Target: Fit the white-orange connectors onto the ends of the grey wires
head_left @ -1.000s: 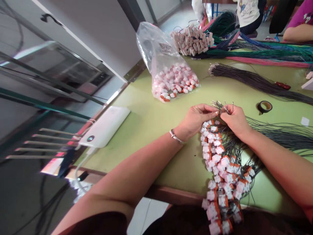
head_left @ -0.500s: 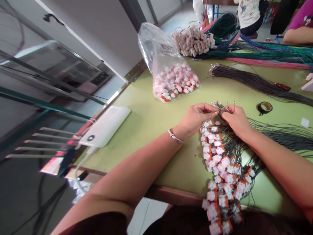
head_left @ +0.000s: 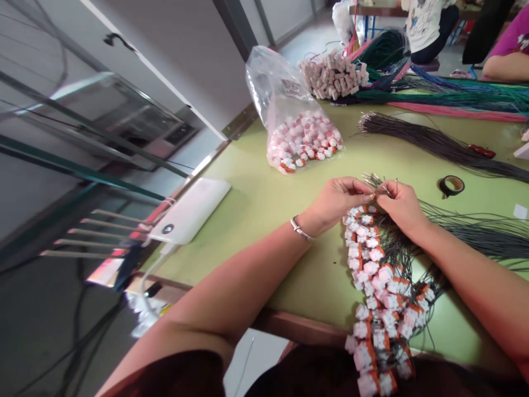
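I see my left hand (head_left: 336, 201) and right hand (head_left: 400, 207), fingers pinching thin grey wires (head_left: 475, 234); blocky white-orange connectors (head_left: 374, 275) near; clear plastic bag (head_left: 289, 116) of connectors far.

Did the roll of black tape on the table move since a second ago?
No. The roll of black tape lies in the same spot between the dark wire bundle and the right hand; everything shifts together in the picture, so only the camera moved.

The table (head_left: 264, 204) is pale green; the wired connectors (head_left: 374, 275) are white with orange ends on dark grey wires (head_left: 475, 231). A clear bag (head_left: 289, 110) holds white-and-orange connectors, beside a white power bank (head_left: 190, 212) and black tape roll (head_left: 451, 184).
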Action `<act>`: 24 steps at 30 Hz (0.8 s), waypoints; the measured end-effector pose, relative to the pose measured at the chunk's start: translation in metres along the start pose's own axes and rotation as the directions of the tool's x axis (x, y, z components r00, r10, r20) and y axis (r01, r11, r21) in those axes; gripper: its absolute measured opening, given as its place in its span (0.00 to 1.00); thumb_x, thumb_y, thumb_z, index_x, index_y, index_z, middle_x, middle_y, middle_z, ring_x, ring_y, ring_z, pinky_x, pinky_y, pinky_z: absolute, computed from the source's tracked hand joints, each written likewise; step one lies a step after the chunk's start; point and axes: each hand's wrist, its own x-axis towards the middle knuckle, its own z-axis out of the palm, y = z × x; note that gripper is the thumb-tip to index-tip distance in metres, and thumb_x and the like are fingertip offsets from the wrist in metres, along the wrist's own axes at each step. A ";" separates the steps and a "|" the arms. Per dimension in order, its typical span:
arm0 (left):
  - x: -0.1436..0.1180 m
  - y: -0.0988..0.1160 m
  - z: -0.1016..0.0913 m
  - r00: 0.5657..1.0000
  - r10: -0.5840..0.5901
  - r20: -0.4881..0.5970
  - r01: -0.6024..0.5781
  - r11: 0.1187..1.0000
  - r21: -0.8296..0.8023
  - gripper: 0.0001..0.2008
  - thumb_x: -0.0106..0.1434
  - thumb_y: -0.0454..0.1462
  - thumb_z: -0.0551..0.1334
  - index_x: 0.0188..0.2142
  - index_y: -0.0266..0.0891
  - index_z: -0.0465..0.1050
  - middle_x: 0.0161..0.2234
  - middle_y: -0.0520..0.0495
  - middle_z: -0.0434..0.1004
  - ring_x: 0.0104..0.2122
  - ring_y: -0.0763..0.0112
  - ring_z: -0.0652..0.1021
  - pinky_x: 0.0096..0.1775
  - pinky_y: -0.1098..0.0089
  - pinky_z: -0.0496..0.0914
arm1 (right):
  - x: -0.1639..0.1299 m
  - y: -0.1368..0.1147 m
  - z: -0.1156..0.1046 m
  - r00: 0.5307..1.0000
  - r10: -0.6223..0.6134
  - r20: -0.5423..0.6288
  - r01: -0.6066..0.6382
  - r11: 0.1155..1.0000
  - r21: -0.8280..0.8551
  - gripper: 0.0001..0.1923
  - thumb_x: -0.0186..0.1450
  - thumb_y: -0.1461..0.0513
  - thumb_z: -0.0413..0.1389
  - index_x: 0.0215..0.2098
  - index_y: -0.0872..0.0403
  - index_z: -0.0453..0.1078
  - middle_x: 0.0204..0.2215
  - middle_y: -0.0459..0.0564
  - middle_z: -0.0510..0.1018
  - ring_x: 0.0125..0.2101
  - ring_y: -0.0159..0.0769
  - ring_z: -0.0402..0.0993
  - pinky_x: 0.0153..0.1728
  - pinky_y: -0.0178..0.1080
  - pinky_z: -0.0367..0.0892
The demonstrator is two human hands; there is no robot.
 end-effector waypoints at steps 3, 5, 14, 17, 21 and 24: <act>-0.004 0.020 -0.007 0.991 -0.010 0.131 0.002 0.998 0.061 0.07 0.47 0.36 0.72 0.25 0.36 0.78 0.31 0.45 0.79 0.31 0.71 0.77 0.39 0.68 0.71 | 0.001 0.002 -0.004 0.998 -0.043 -0.038 0.044 0.999 0.024 0.08 0.53 0.58 0.58 0.21 0.54 0.67 0.16 0.41 0.66 0.19 0.27 0.60 0.22 0.33 0.55; -0.007 0.036 -0.010 0.934 -0.047 0.355 -0.016 0.985 0.173 0.06 0.46 0.36 0.72 0.24 0.36 0.78 0.30 0.43 0.79 0.31 0.68 0.77 0.37 0.67 0.72 | 0.002 0.005 -0.007 0.995 -0.019 -0.099 0.033 0.990 0.137 0.10 0.54 0.56 0.59 0.22 0.54 0.68 0.17 0.43 0.69 0.20 0.28 0.62 0.22 0.34 0.57; 0.015 0.037 -0.086 0.895 0.401 -0.195 0.134 0.176 0.975 0.11 0.59 0.32 0.57 0.36 0.33 0.78 0.39 0.36 0.77 0.44 0.57 0.73 0.49 0.57 0.66 | 0.001 0.003 -0.005 0.996 0.072 -0.052 -0.058 0.969 0.241 0.07 0.52 0.62 0.56 0.30 0.55 0.71 0.16 0.41 0.69 0.16 0.25 0.56 0.17 0.32 0.50; 0.025 0.024 -0.114 0.933 0.322 -0.157 0.183 -0.051 0.982 0.13 0.59 0.30 0.54 0.37 0.35 0.77 0.37 0.38 0.76 0.44 0.57 0.73 0.48 0.59 0.66 | 0.001 0.004 -0.003 0.995 0.071 -0.064 -0.055 0.974 0.222 0.06 0.52 0.62 0.55 0.30 0.53 0.67 0.16 0.42 0.71 0.15 0.25 0.58 0.17 0.32 0.52; 0.028 0.019 -0.122 0.914 0.381 -0.139 0.162 -0.029 0.986 0.13 0.59 0.32 0.55 0.38 0.35 0.78 0.37 0.39 0.76 0.43 0.58 0.73 0.47 0.60 0.67 | 0.002 0.007 -0.003 0.995 0.084 -0.059 -0.074 0.986 0.152 0.03 0.52 0.62 0.55 0.23 0.53 0.65 0.15 0.41 0.68 0.15 0.25 0.56 0.17 0.32 0.51; 0.025 0.021 -0.108 0.866 0.484 -0.128 0.107 0.072 0.992 0.13 0.60 0.33 0.56 0.39 0.35 0.78 0.39 0.39 0.75 0.44 0.57 0.72 0.49 0.59 0.66 | 0.003 0.008 -0.003 0.995 0.033 -0.097 -0.024 0.995 0.092 0.04 0.50 0.63 0.55 0.21 0.54 0.64 0.14 0.39 0.63 0.16 0.25 0.53 0.19 0.32 0.49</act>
